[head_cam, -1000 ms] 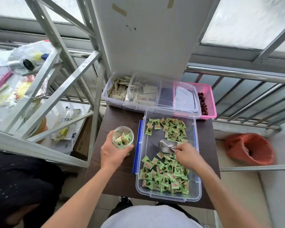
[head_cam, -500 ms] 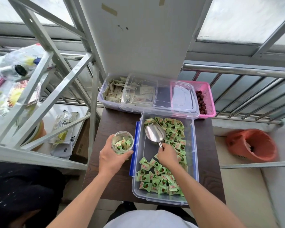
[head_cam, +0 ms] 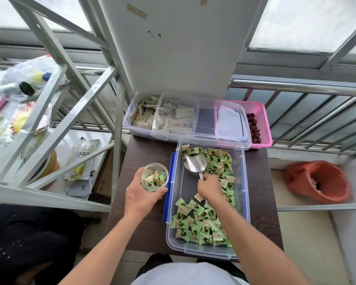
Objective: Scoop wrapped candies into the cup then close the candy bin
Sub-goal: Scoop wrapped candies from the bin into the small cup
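**Scoop goes up to the far candies**

The scoop [head_cam: 195, 162] has moved from the middle of the candy bin [head_cam: 245, 202] to its far end. The right hand [head_cam: 211, 187] curls round its handle, and its bowl is empty beside the green candies [head_cam: 195, 223]. The left hand [head_cam: 141, 195] wraps round the cup [head_cam: 155, 177], which has some candies in it, just left of the open bin on the brown table [head_cam: 144, 153]. A clear lid [head_cam: 224, 124] lies behind, over a box of white packets [head_cam: 140, 120] and a pink basket [head_cam: 263, 124].
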{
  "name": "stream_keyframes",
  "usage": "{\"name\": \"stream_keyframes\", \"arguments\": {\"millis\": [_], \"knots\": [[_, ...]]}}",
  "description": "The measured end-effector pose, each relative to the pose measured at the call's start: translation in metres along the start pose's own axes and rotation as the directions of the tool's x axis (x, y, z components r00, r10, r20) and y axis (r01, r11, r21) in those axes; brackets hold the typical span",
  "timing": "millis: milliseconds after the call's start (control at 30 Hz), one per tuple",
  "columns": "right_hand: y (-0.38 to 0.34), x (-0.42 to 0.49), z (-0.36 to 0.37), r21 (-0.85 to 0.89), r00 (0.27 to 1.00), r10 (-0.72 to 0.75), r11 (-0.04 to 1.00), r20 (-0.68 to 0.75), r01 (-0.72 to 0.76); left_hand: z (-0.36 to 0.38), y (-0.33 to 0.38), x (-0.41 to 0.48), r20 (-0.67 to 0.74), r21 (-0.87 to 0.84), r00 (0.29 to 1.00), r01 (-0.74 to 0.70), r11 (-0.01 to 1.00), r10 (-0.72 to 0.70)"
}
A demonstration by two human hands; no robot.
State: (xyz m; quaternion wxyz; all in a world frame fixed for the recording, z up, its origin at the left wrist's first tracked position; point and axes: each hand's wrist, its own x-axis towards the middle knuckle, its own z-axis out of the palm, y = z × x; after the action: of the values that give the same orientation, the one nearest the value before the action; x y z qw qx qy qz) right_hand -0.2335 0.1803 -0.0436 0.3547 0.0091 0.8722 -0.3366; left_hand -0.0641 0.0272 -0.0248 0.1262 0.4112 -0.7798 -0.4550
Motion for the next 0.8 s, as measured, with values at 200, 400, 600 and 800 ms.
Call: {"name": "stream_keyframes", "arguments": {"millis": [200, 400, 600, 800], "knots": [[0.038, -0.004, -0.015, 0.117, 0.996, -0.09, 0.989, 0.009, 0.088, -0.001, -0.002, 0.002, -0.001, 0.003, 1.0, 0.0, 1.0, 0.0], [0.048, -0.025, -0.038, 0.14, 0.991, -0.135, 0.981, 0.014, 0.131, 0.001, -0.002, 0.002, 0.005, 0.006, 1.0, 0.004, 1.0, -0.004], [0.048, -0.065, -0.072, 0.178, 0.974, -0.219, 0.962, 0.058, 0.205, -0.001, 0.005, 0.0, -0.001, 0.011, 1.0, -0.031, 0.999, 0.031], [0.009, -0.104, -0.107, 0.072, 0.917, -0.339, 0.941, 0.212, 0.331, -0.003, 0.005, -0.001, 0.024, -0.011, 0.999, -0.028, 1.0, 0.028]]}}
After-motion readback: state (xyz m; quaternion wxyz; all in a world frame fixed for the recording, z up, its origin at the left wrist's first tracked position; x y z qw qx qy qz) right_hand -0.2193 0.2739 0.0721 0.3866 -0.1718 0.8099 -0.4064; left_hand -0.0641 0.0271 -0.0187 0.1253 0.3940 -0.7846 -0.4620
